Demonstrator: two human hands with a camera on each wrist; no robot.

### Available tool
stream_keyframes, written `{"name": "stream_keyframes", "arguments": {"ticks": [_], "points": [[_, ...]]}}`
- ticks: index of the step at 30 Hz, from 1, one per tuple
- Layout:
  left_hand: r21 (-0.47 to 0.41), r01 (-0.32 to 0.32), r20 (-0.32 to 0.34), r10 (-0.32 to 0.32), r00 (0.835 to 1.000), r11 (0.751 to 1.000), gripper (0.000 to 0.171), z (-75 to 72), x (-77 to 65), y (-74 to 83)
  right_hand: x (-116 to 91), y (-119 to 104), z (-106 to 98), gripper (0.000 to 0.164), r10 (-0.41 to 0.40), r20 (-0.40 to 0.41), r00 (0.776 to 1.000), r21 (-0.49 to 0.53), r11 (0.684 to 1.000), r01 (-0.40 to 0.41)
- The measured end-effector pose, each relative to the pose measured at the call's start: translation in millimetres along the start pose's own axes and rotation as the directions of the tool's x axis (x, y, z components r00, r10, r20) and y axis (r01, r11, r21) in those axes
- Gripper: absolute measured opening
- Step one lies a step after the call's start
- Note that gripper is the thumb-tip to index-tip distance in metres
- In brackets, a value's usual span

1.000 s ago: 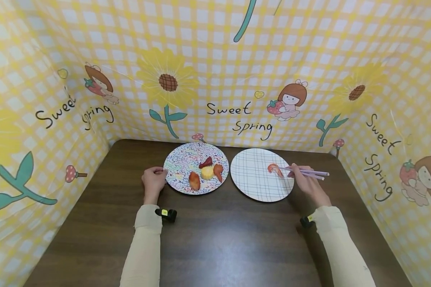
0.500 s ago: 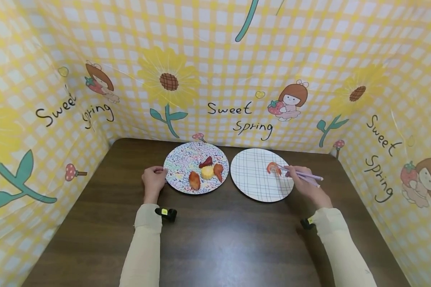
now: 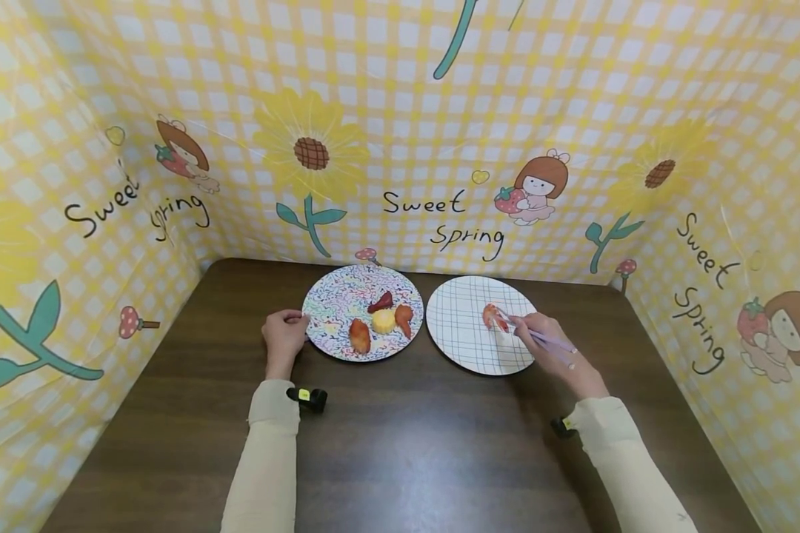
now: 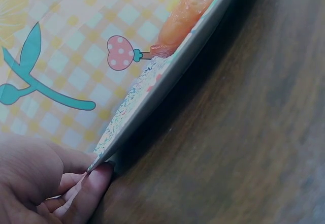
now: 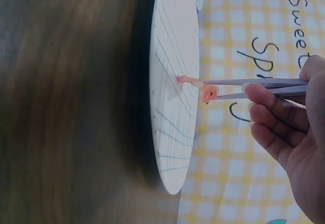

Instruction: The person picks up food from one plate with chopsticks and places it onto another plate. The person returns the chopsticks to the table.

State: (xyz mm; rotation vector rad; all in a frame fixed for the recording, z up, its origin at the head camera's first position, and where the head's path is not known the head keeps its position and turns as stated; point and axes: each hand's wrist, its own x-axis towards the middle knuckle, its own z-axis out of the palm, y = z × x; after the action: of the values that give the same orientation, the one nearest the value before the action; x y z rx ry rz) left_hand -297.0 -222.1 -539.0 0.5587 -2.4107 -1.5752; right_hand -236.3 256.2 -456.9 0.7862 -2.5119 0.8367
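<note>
My left hand point(image 3: 284, 337) pinches the left rim of a round plate with a multicoloured squiggle pattern point(image 3: 336, 296); the left wrist view shows thumb and fingers point(image 4: 94, 186) on its edge. My right hand point(image 3: 552, 348) grips a pair of lilac chopsticks point(image 5: 249, 83) over a white plate with blue grid lines point(image 3: 456, 326). An orange shrimp point(image 5: 209, 93) is at the chopstick tips. In the right wrist view the tail end of the shrimp point(image 5: 183, 79) points down at the gridded plate, its head end up by the tips.
On the squiggle plate lie a dark red drumstick-shaped piece point(image 3: 381, 300), a yellow corn-like piece point(image 3: 384, 320), a browned wing-like piece point(image 3: 404, 320) and another browned piece point(image 3: 359, 335). The plates stand side by side on a dark wooden table point(image 3: 387, 444), near a yellow checked cloth wall point(image 3: 400, 133).
My right hand has moved left, carrying the chopsticks and shrimp from the right part of the gridded plate towards its middle. My left hand stays at the squiggle plate's rim.
</note>
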Motion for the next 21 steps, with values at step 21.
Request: {"name": "stream_keyframes", "arguments": {"ticks": [21], "points": [[-0.009,-0.016,-0.01,0.016,1.0,1.0,0.026,0.0,-0.7,1.7,-4.7,-11.1,20.3,0.027,-0.056,0.092,0.994,0.044,0.998,0.052]]}}
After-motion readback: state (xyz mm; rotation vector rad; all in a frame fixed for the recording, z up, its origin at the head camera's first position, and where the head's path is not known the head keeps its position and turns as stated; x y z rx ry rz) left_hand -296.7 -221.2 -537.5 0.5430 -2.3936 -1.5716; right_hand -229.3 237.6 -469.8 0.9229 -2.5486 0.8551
